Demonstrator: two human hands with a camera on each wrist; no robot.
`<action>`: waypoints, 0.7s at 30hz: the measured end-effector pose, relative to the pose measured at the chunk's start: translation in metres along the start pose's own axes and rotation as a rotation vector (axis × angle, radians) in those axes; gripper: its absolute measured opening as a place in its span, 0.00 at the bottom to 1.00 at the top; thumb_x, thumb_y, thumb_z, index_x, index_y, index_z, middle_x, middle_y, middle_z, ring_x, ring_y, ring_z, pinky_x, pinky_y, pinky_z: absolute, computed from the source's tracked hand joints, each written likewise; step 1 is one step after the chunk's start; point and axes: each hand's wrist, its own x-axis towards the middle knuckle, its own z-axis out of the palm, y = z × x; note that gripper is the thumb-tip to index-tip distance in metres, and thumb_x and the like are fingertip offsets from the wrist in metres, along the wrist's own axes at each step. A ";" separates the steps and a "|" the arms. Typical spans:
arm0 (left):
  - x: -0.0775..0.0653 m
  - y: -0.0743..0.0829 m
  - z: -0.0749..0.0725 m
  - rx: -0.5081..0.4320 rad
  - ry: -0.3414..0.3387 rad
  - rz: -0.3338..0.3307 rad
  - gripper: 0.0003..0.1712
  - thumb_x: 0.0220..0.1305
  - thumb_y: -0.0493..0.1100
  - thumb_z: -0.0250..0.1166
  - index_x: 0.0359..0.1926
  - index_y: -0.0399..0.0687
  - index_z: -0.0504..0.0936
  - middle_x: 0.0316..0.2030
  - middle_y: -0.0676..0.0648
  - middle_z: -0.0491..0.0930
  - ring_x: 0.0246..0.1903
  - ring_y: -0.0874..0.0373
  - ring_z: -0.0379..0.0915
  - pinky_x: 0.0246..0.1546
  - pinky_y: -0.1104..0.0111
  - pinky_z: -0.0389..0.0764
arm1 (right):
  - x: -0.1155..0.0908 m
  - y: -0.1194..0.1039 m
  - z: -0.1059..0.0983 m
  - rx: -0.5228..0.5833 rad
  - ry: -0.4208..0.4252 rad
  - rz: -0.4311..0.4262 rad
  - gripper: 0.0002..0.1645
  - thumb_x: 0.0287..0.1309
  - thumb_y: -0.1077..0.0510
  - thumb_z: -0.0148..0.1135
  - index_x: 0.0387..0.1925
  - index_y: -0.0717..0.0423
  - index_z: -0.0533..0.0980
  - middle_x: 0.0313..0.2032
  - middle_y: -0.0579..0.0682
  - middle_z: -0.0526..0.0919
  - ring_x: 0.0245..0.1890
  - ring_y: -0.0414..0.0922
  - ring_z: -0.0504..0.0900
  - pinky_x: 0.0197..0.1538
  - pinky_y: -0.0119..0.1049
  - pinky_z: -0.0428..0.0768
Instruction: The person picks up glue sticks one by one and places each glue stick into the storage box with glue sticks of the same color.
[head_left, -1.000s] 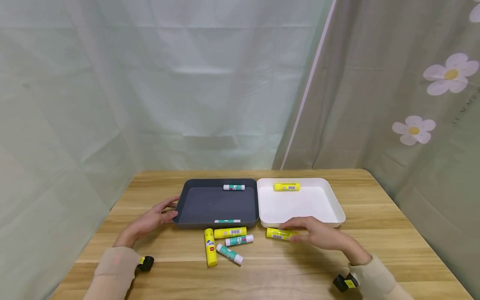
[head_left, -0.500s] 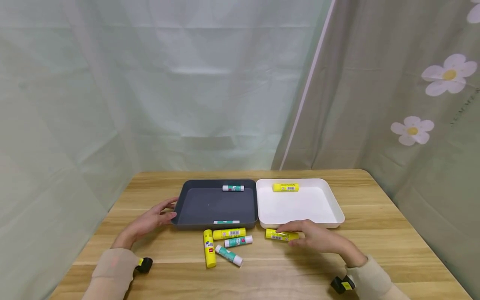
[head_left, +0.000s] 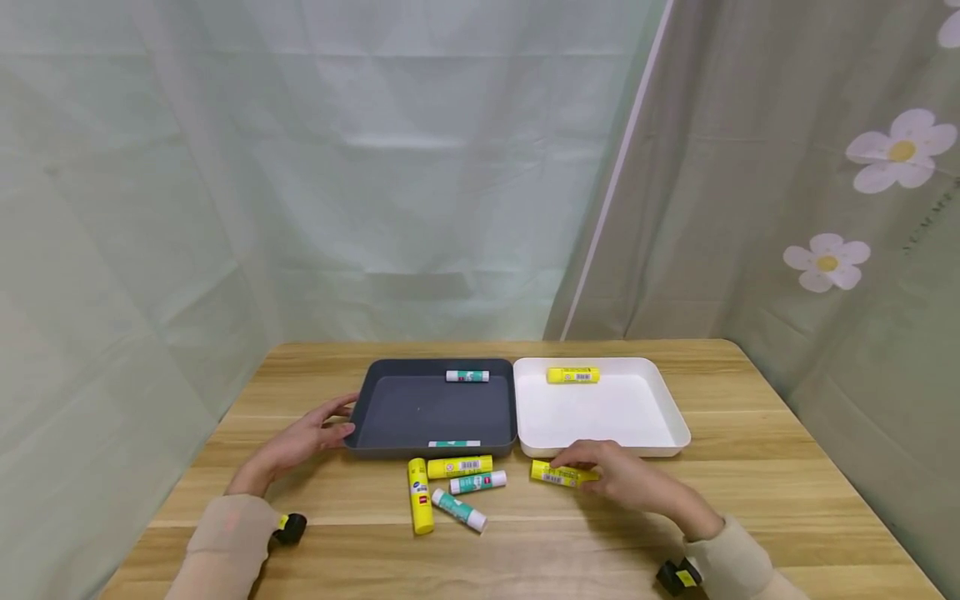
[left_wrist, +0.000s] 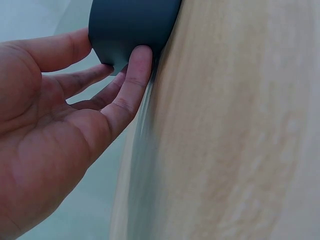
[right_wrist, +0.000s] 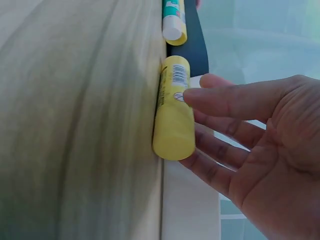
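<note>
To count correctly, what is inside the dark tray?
The dark tray holds a green-white tube near its far side and another by the near wall, which hides its lower part.

right hand [head_left: 626,477]: white tray [head_left: 603,417] wall just beyond | leftward: short gap of bare table [head_left: 555,546], then four loose sticks [head_left: 478,482] crowd dark tray [head_left: 431,410] front | dark tray's left side: left hand [head_left: 303,437] blocks | nearer table, between wrists: open | mid-tray floors: open from above

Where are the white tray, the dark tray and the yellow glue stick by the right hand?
White tray [head_left: 600,414]: head view, bare floor.
Dark tray [head_left: 431,408]: head view, bare floor.
Yellow glue stick [right_wrist: 172,117]: right wrist view, middle of its body.
</note>
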 end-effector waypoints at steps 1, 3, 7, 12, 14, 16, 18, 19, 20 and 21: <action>0.000 0.000 0.000 0.001 -0.001 0.002 0.41 0.81 0.41 0.56 0.82 0.34 0.44 0.72 0.24 0.52 0.68 0.30 0.60 0.60 0.54 0.80 | 0.000 0.000 0.001 -0.002 0.000 0.003 0.32 0.55 0.78 0.67 0.59 0.51 0.82 0.56 0.46 0.85 0.57 0.45 0.81 0.61 0.46 0.81; 0.000 -0.001 -0.001 0.004 0.001 -0.004 0.41 0.81 0.41 0.56 0.82 0.34 0.45 0.72 0.24 0.52 0.68 0.31 0.61 0.59 0.55 0.80 | 0.001 0.000 0.003 -0.023 -0.004 0.014 0.33 0.55 0.77 0.67 0.59 0.50 0.82 0.57 0.46 0.85 0.58 0.44 0.80 0.62 0.47 0.80; 0.001 -0.002 -0.002 0.014 0.006 -0.014 0.41 0.81 0.43 0.56 0.82 0.35 0.45 0.73 0.25 0.52 0.68 0.32 0.62 0.58 0.58 0.80 | 0.001 -0.001 0.005 -0.065 -0.017 0.039 0.32 0.58 0.74 0.69 0.61 0.47 0.82 0.60 0.46 0.83 0.60 0.45 0.79 0.65 0.49 0.78; 0.001 -0.002 -0.001 0.012 0.004 -0.002 0.41 0.81 0.42 0.56 0.82 0.34 0.45 0.72 0.24 0.52 0.68 0.31 0.62 0.59 0.55 0.80 | 0.001 -0.002 0.005 -0.077 -0.022 0.047 0.31 0.58 0.73 0.70 0.61 0.46 0.82 0.60 0.46 0.83 0.61 0.46 0.79 0.64 0.49 0.78; 0.001 -0.001 -0.001 0.006 0.005 0.001 0.41 0.81 0.41 0.56 0.82 0.34 0.45 0.72 0.24 0.52 0.68 0.31 0.62 0.59 0.54 0.80 | 0.001 -0.002 0.005 -0.083 -0.022 0.044 0.31 0.58 0.73 0.70 0.61 0.46 0.83 0.60 0.46 0.83 0.60 0.46 0.79 0.64 0.49 0.78; 0.001 -0.001 0.000 0.004 0.005 0.004 0.41 0.81 0.40 0.56 0.82 0.33 0.44 0.72 0.23 0.52 0.68 0.30 0.62 0.59 0.53 0.80 | 0.001 -0.003 0.005 -0.084 -0.024 0.040 0.31 0.58 0.73 0.70 0.61 0.47 0.83 0.59 0.46 0.84 0.60 0.46 0.80 0.64 0.49 0.78; 0.000 -0.001 0.000 0.009 0.006 0.004 0.41 0.81 0.41 0.56 0.82 0.33 0.45 0.72 0.23 0.52 0.67 0.30 0.62 0.59 0.53 0.80 | 0.001 -0.003 0.005 -0.080 -0.026 0.044 0.32 0.58 0.74 0.70 0.61 0.47 0.83 0.59 0.46 0.84 0.60 0.46 0.80 0.64 0.49 0.78; 0.000 -0.001 0.000 0.014 0.005 0.005 0.41 0.81 0.41 0.56 0.82 0.33 0.44 0.72 0.23 0.52 0.67 0.30 0.62 0.59 0.53 0.80 | 0.001 -0.003 0.005 -0.079 -0.027 0.046 0.32 0.58 0.74 0.70 0.61 0.47 0.82 0.59 0.46 0.84 0.61 0.46 0.80 0.64 0.49 0.78; 0.000 -0.001 0.000 0.016 0.007 0.000 0.42 0.81 0.41 0.57 0.82 0.33 0.45 0.72 0.23 0.52 0.67 0.30 0.62 0.59 0.53 0.80 | 0.001 -0.003 0.005 -0.078 -0.027 0.048 0.31 0.58 0.74 0.69 0.61 0.47 0.82 0.59 0.46 0.84 0.61 0.46 0.80 0.64 0.49 0.78; 0.000 -0.001 0.000 0.018 0.011 -0.005 0.42 0.81 0.42 0.57 0.82 0.34 0.45 0.72 0.24 0.52 0.68 0.31 0.62 0.60 0.53 0.80 | 0.001 -0.003 0.005 -0.078 -0.028 0.050 0.31 0.58 0.73 0.70 0.61 0.47 0.82 0.59 0.45 0.84 0.61 0.46 0.80 0.64 0.49 0.78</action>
